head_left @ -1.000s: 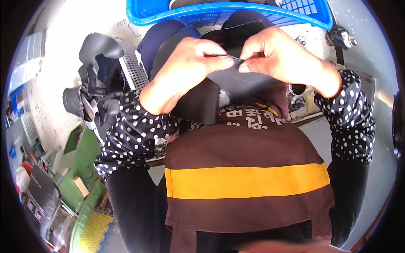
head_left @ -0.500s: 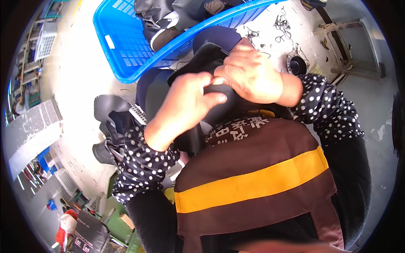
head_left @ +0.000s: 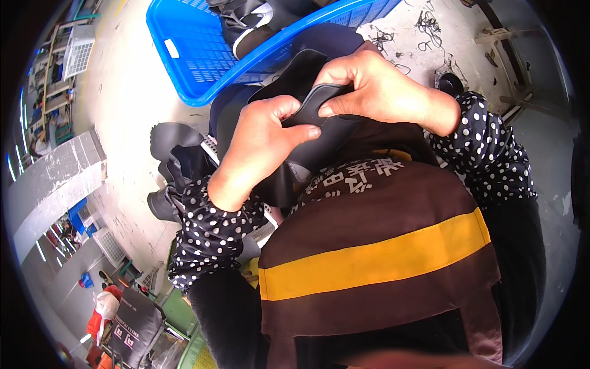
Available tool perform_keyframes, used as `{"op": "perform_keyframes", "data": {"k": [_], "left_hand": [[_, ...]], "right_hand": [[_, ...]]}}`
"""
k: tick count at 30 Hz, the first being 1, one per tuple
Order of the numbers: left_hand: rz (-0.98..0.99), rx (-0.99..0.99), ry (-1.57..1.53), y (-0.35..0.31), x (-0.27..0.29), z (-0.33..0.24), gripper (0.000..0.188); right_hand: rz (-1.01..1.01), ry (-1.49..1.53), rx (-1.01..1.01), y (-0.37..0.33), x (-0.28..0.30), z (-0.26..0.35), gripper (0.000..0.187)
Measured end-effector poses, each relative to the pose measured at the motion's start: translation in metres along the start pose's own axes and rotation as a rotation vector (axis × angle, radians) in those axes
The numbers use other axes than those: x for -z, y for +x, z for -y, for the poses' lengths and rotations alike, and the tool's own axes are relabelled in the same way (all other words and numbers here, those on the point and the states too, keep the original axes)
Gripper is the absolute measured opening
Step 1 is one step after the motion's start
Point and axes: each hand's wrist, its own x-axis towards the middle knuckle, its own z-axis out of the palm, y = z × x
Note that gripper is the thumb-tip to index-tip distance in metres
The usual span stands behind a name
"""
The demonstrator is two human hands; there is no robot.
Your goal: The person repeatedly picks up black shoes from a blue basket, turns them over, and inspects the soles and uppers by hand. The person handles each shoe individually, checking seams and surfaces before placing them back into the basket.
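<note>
A black leather shoe upper (head_left: pixel 335 127) lies across my lap, its edge raised between my two hands. My left hand (head_left: pixel 255 144) pinches that edge between thumb and fingers. Just to the right, my right hand (head_left: pixel 384 92) grips the same edge, thumb on the near face and fingers curled behind. A flap of the piece stands up beyond my hands. Part of the upper hangs down past my left wrist, and its full shape is hidden by my hands and the apron.
Ahead stands a blue plastic basket (head_left: pixel 184 71) holding several black leather pieces. More black leather pieces (head_left: pixel 175 144) are heaped at my left. Dark thread scraps (head_left: pixel 428 27) litter the floor ahead right, near a round black container (head_left: pixel 448 83). A brown apron (head_left: pixel 369 221) covers my lap.
My hands were pressed close together over the leather; now they are farther apart, and its edge shows standing up between them. The whole view has shifted slightly.
</note>
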Motion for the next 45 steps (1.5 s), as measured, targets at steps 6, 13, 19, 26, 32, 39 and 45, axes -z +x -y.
{"op": "perform_keyframes", "data": {"k": [6, 13, 19, 26, 32, 39, 45], "left_hand": [[-0.141, 0.039, 0.222, -0.015, -0.011, 0.019, 0.013], [-0.135, 0.095, -0.123, -0.017, -0.013, 0.027, 0.019], [-0.158, 0.08, -0.024, -0.017, -0.015, 0.023, 0.02], [-0.236, 0.065, -0.107, -0.033, -0.005, 0.033, 0.02], [-0.333, 0.116, -0.253, -0.042, -0.004, 0.051, 0.015], [-0.201, 0.161, -0.4, -0.054, 0.011, 0.066, 0.018], [-0.184, 0.148, -0.55, -0.059, 0.014, 0.078, 0.02]], "right_hand": [[-0.269, -0.473, 0.082, -0.001, -0.033, -0.006, 0.015], [-0.174, -0.211, 0.076, 0.004, -0.024, -0.011, 0.029], [-0.253, -0.501, 0.226, 0.006, -0.04, -0.013, 0.018], [-0.36, -0.567, 0.384, 0.002, -0.044, -0.022, 0.013], [-0.377, -0.54, 0.352, 0.001, -0.043, -0.017, 0.014], [-0.33, -0.514, 0.233, 0.001, -0.043, -0.019, 0.017], [-0.291, -0.5, 0.131, 0.001, -0.038, -0.017, 0.018]]}}
